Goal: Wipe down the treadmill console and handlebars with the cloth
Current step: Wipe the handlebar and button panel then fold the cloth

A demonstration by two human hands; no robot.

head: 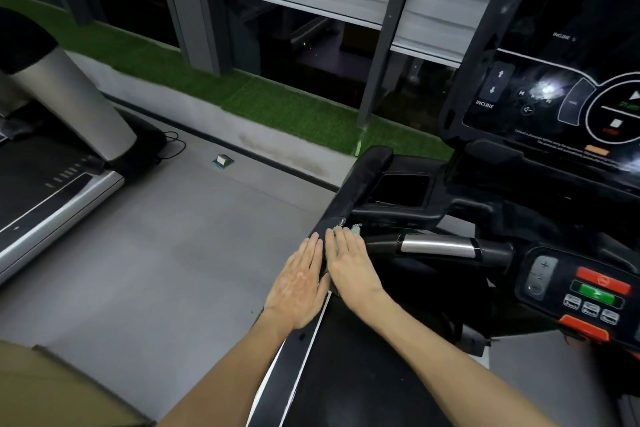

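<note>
Left hand and right hand lie flat, fingers straight, side by side on the handlebar. The cloth lies on the handlebar, pressed beneath the right fingertips.

The left hand and right hand are laid side by side on the handlebar, with the cloth tucked under the right one. The console is set behind, to the right, and a second treadmill well to the left.
</note>
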